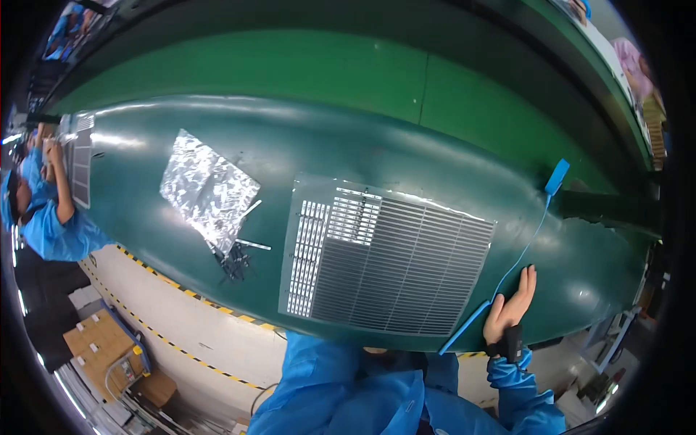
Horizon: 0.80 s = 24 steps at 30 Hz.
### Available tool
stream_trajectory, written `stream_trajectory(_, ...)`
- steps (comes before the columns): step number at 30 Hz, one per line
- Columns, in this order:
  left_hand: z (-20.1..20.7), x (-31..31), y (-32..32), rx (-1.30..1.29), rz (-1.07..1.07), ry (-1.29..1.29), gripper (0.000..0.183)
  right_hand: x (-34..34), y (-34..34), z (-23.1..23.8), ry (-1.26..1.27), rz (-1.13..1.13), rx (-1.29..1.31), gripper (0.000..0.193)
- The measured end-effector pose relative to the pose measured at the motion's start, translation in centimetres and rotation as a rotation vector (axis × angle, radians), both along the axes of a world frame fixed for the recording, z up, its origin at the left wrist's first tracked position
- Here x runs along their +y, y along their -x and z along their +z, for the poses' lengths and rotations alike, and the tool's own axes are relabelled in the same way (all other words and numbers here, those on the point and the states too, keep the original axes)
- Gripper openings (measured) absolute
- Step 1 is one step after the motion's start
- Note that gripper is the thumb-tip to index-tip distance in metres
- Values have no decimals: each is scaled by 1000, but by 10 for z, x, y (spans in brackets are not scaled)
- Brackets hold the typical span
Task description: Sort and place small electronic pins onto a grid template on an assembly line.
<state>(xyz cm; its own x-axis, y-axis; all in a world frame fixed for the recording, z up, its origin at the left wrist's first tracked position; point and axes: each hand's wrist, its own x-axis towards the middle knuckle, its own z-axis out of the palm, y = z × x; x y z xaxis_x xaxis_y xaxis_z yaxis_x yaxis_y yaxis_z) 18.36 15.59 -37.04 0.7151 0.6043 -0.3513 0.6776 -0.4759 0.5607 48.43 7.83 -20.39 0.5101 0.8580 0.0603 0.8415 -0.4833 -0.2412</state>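
My right hand [512, 308] lies flat on the green table, its fingers stretched out and holding nothing. A dark band circles that wrist. Close beside the hand runs a blue coiled cord [465, 328], thin toward a blue clip-like end [557, 177]. Left of it, in front of me, lies a clear sheet [406, 272] with rows of narrow dark strips; white labelled strips [307, 257] cover its left part and upper left corner. Only a small patch of skin, apparently my left hand [375, 350], shows at the table's front edge between blue sleeves; its fingers are hidden.
A crumpled silvery sheet [206, 185] lies on the left of the table, with a pile of thin dark strips [234, 262] below it. At the far left a co-worker in blue [54, 217] handles something near another strip sheet [82, 163]. Cartons [101, 348] stand on the floor lower left.
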Motion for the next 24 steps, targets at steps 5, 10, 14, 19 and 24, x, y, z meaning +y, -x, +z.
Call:
stream_trajectory(5,-8,18,9,-2,-105,31,41,-2,-2,-4,-7,-41,-2,62)
stream_trajectory(10,-11,31,27,11,-195,66,41,-2,4,-6,30,-66,-42,62)
stream_trajectory(14,-9,45,38,20,-269,42,41,-1,4,-6,16,-69,-47,61)
stream_trajectory(19,-15,54,45,-7,-338,8,42,1,6,-5,-86,-81,-69,58)
stream_trajectory(24,-35,51,56,-38,-382,-60,42,-1,11,-6,-122,-95,-42,52)
